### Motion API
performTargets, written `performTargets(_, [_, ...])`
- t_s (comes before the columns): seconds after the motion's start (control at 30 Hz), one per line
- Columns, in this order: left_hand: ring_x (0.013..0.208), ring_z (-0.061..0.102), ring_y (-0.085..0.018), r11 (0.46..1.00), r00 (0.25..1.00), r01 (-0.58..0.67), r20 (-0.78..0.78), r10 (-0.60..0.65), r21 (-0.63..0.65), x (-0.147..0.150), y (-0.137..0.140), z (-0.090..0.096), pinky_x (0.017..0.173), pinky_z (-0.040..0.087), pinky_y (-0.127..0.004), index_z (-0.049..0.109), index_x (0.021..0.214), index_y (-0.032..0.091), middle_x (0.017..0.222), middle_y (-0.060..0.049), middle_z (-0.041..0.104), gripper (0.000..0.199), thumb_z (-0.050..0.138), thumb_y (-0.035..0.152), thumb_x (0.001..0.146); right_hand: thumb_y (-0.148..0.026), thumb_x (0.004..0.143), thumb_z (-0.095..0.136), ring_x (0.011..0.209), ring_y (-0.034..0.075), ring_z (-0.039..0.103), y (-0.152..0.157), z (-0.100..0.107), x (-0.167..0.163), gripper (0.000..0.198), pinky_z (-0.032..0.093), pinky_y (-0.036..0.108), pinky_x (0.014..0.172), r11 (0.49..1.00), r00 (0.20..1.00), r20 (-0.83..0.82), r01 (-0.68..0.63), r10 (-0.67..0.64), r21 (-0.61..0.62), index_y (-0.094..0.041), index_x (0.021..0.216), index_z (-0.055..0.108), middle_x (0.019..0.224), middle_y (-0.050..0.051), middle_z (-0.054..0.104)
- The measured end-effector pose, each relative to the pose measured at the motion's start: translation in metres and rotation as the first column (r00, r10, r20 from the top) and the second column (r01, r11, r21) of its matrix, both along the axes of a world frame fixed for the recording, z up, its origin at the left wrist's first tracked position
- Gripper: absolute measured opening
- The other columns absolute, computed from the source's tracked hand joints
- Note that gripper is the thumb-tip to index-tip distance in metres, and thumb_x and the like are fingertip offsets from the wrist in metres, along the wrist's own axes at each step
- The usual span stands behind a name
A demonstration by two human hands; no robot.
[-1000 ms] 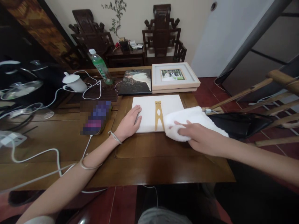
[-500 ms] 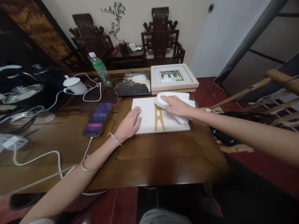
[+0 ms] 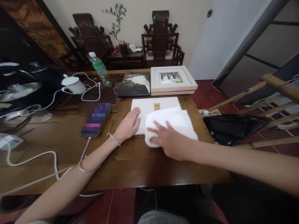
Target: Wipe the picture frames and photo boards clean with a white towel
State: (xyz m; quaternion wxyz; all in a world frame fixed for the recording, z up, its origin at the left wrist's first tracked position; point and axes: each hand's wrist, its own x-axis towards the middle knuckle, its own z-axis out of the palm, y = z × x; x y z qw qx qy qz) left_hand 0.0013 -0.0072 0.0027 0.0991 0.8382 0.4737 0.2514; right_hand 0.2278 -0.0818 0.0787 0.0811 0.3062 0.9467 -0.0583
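A flat white panel (image 3: 142, 105) with a gold fitting (image 3: 156, 106) in its middle lies on the wooden table. My left hand (image 3: 128, 124) rests open on the panel's left edge, fingers stretched out. A folded white cloth (image 3: 178, 119) covers the near right part of the panel and hangs past its front edge. My right hand (image 3: 169, 140) presses on the cloth and grips it, fingers spread across its top and thumb at its near left side. The lower part of the gold fitting is hidden under the cloth.
Behind the panel lie a dark picture panel (image 3: 134, 84) and a light-framed photo (image 3: 193, 85). Leftward are a phone (image 3: 95, 119), a lidded white cup (image 3: 73, 85), a green-labelled bottle (image 3: 101, 70) and loose white cables (image 3: 56, 161). A wooden chair (image 3: 277, 87) stands right of the table (image 3: 163, 174).
My right hand has pulled the cloth toward me, from the panel's far right to its near edge. The gold fitting's top now shows and its legs are covered. My left hand stays put.
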Motion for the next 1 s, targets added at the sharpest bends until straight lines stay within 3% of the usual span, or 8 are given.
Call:
performTargets(0.13, [0.140, 0.038, -0.029, 1.000, 1.000, 0.000, 0.004, 0.000, -0.004, 0.000, 0.000, 0.000, 0.117, 0.030, -0.050, 0.049, 0.133, 0.009, 0.145, -0.019, 0.046, 0.045, 0.036, 0.031, 0.096, -0.003, 0.078, 0.045, 0.141, 0.036, 0.028, -0.002, 0.007, -0.003, 0.056, 0.037, 0.062, 0.102, 0.999, 0.999, -0.037, -0.020, 0.019, -0.030, -0.018, 0.132, 0.055, 0.150, 0.011, 0.042])
performTargets(0.4, [0.140, 0.038, -0.029, 1.000, 1.000, 0.017, 0.010, -0.017, -0.002, -0.001, 0.001, 0.000, 0.117, 0.030, -0.051, 0.047, 0.135, 0.011, 0.146, -0.017, 0.046, 0.045, 0.036, 0.031, 0.096, 0.002, 0.077, 0.040, 0.131, 0.035, 0.042, 0.094, 0.003, -0.014, 0.055, 0.039, 0.059, 0.098, 0.990, 0.987, -0.086, 0.137, -0.134, 0.026, -0.015, 0.127, 0.053, 0.132, 0.022, 0.054])
performTargets(0.53, [0.140, 0.038, -0.029, 1.000, 1.000, 0.012, 0.004, -0.012, -0.008, -0.002, 0.001, 0.000, 0.117, 0.030, -0.050, 0.048, 0.134, 0.009, 0.146, -0.019, 0.045, 0.046, 0.036, 0.033, 0.096, 0.005, 0.075, 0.038, 0.136, 0.035, 0.035, 0.111, 0.000, -0.020, 0.057, 0.035, 0.065, 0.098, 0.985, 0.984, -0.085, 0.165, -0.159, 0.058, -0.014, 0.128, 0.052, 0.132, 0.022, 0.054])
performTargets(0.73, [0.140, 0.037, -0.029, 1.000, 1.000, 0.016, 0.007, -0.016, -0.008, -0.002, 0.001, 0.000, 0.117, 0.030, -0.050, 0.048, 0.134, 0.008, 0.146, -0.020, 0.045, 0.046, 0.037, 0.031, 0.096, 0.004, 0.075, 0.039, 0.145, 0.038, 0.015, 0.061, -0.009, -0.015, 0.062, 0.027, 0.072, 0.103, 0.995, 0.995, -0.054, 0.082, -0.079, 0.062, -0.016, 0.132, 0.052, 0.155, 0.015, 0.032])
performTargets(0.9, [0.140, 0.038, -0.029, 1.000, 1.000, 0.004, -0.005, -0.004, -0.002, 0.000, 0.000, 0.001, 0.118, 0.030, -0.048, 0.049, 0.132, 0.004, 0.145, -0.022, 0.046, 0.047, 0.035, 0.031, 0.096, -0.002, 0.075, 0.047, 0.144, 0.042, 0.017, 0.004, -0.005, -0.013, 0.062, 0.028, 0.074, 0.102, 1.000, 1.000, -0.013, 0.008, -0.009, -0.030, -0.020, 0.134, 0.053, 0.156, 0.014, 0.031])
performTargets(1.0, [0.139, 0.038, -0.029, 1.000, 1.000, 0.002, -0.009, -0.002, -0.002, 0.000, 0.000, 0.001, 0.117, 0.031, -0.049, 0.050, 0.132, 0.005, 0.144, -0.022, 0.046, 0.047, 0.035, 0.031, 0.096, -0.002, 0.075, 0.048, 0.143, 0.041, 0.020, -0.010, 0.002, -0.013, 0.059, 0.031, 0.072, 0.101, 0.995, 1.000, -0.016, -0.014, 0.013, -0.101, -0.020, 0.131, 0.056, 0.155, 0.013, 0.034])
